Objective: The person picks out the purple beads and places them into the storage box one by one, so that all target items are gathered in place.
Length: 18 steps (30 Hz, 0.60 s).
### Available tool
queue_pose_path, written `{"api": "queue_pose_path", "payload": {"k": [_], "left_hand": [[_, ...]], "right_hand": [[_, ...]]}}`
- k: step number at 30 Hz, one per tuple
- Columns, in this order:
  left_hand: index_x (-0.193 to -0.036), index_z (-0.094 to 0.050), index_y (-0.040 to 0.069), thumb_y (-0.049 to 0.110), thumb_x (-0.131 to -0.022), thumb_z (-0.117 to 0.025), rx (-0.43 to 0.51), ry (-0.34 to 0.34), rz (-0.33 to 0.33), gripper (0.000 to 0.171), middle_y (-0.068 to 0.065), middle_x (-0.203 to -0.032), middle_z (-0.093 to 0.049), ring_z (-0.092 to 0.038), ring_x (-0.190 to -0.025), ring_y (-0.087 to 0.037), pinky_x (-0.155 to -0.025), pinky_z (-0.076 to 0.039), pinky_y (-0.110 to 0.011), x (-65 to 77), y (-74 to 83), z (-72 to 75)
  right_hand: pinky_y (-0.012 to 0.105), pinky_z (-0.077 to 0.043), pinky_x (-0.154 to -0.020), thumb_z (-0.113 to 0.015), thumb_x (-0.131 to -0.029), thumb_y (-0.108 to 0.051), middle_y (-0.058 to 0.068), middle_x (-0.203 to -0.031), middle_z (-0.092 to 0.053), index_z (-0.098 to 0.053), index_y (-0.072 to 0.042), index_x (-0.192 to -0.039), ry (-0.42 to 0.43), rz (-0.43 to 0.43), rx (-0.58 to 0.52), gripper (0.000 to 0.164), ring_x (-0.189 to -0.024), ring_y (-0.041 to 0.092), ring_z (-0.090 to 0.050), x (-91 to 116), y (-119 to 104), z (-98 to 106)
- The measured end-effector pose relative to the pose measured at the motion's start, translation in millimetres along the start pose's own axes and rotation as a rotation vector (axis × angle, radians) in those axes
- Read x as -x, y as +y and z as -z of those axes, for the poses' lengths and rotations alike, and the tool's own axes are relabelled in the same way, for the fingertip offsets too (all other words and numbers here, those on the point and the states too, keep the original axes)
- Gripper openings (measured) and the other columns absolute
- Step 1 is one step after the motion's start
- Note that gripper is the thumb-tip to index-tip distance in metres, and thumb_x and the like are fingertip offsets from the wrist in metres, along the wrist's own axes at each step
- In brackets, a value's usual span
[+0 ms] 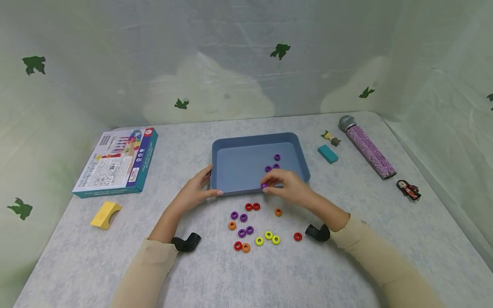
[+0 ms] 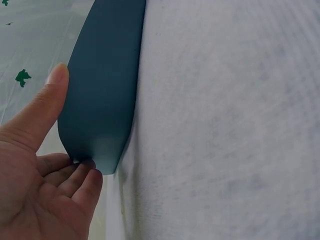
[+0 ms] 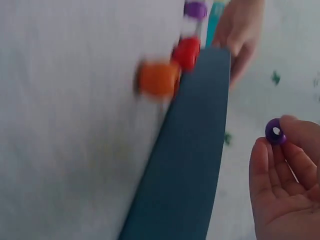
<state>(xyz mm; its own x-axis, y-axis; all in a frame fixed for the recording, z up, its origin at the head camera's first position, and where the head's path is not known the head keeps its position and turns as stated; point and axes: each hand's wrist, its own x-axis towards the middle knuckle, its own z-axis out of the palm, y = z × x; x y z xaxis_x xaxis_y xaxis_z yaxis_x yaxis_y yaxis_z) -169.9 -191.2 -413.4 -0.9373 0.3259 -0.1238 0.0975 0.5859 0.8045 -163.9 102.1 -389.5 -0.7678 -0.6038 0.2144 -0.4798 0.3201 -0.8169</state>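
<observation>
A blue-grey tray (image 1: pixel 246 164) lies with purple beads (image 1: pixel 277 157) in its right part. At its near left corner my left hand (image 1: pixel 197 188) rests against the outside, thumb stretched along the near wall and fingers touching the left side. My right hand (image 1: pixel 290 186) pinches a purple bead (image 3: pixel 275 132) between thumb and forefinger over the tray's near edge. In front of the tray lie loose beads: purple (image 1: pixel 244 217), red (image 1: pixel 256 206), orange (image 1: pixel 278 212) and yellow (image 1: pixel 268 235).
A boxed set (image 1: pixel 111 164) and a yellow arch block (image 1: pixel 105 215) lie left. Right of the tray are a teal block (image 1: pixel 328 154), a small figurine (image 1: pixel 331 138), a glittery microphone (image 1: pixel 367 147) and a small doll (image 1: pixel 408 190). Black wrist mounts (image 1: pixel 187 242) project from both sleeves.
</observation>
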Motion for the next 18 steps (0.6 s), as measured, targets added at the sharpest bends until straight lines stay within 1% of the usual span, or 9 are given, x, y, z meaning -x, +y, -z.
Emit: {"api": "queue_pose_path", "payload": {"k": [2, 5, 7, 11, 14, 18], "left_hand": [[-0.134, -0.009, 0.016, 0.043, -0.065, -0.063, 0.002, 0.001, -0.004, 0.091, -0.007, -0.136, -0.013, -0.019, -0.121, -0.020, -0.096, -0.025, -0.033, -0.1, -0.5, -0.1], [-0.134, -0.009, 0.016, 0.045, -0.065, -0.063, -0.001, 0.004, -0.004, 0.092, -0.007, -0.136, -0.013, -0.020, -0.120, -0.020, -0.096, -0.025, -0.033, -0.2, -0.7, -0.3], [-0.134, -0.009, 0.016, 0.044, -0.065, -0.063, -0.004, 0.004, -0.004, 0.092, -0.007, -0.136, -0.013, -0.020, -0.120, -0.020, -0.096, -0.025, -0.033, -0.1, -0.2, -0.5], [-0.134, -0.010, 0.017, 0.041, -0.066, -0.064, -0.003, 0.009, 0.010, 0.090, -0.006, -0.136, -0.014, -0.021, -0.120, -0.019, -0.095, -0.026, -0.032, 0.6, 1.3, -1.0], [-0.134, -0.010, 0.017, 0.042, -0.066, -0.064, -0.005, 0.011, 0.013, 0.090, -0.005, -0.136, -0.014, -0.021, -0.120, -0.018, -0.095, -0.026, -0.032, 0.9, 1.3, -1.1], [-0.134, -0.009, 0.017, 0.045, -0.065, -0.063, -0.007, 0.007, 0.005, 0.092, -0.006, -0.136, -0.014, -0.020, -0.120, -0.019, -0.095, -0.026, -0.032, 0.6, 0.5, -0.8]], "right_hand": [[0.025, -0.046, -0.069, -0.059, -0.076, -0.014, -0.002, -0.087, -0.056, -0.058, -0.005, -0.094, 0.063, -0.037, 0.017, 0.020, -0.077, 0.008, -0.052, -9, 9, 11], [0.025, -0.046, -0.069, -0.059, -0.077, -0.016, 0.000, -0.088, -0.056, -0.058, -0.005, -0.096, 0.111, -0.140, 0.053, 0.022, -0.078, 0.009, -0.052, -19, 26, 24], [0.025, -0.046, -0.069, -0.058, -0.077, -0.016, 0.000, -0.090, -0.056, -0.058, -0.007, -0.096, 0.111, -0.221, 0.076, 0.021, -0.080, 0.010, -0.052, -22, 36, 29], [0.027, -0.046, -0.068, -0.058, -0.078, -0.015, 0.001, -0.090, -0.056, -0.059, -0.010, -0.093, 0.076, -0.363, 0.130, 0.016, -0.081, 0.012, -0.052, -26, 50, 32], [0.028, -0.046, -0.066, -0.058, -0.078, -0.014, 0.002, -0.090, -0.057, -0.059, -0.011, -0.090, 0.047, -0.408, 0.171, 0.013, -0.081, 0.013, -0.053, -29, 55, 31], [0.028, -0.045, -0.067, -0.058, -0.078, -0.013, 0.003, -0.091, -0.057, -0.058, -0.010, -0.091, 0.022, -0.411, 0.173, 0.014, -0.082, 0.014, -0.052, -30, 58, 30]]}}
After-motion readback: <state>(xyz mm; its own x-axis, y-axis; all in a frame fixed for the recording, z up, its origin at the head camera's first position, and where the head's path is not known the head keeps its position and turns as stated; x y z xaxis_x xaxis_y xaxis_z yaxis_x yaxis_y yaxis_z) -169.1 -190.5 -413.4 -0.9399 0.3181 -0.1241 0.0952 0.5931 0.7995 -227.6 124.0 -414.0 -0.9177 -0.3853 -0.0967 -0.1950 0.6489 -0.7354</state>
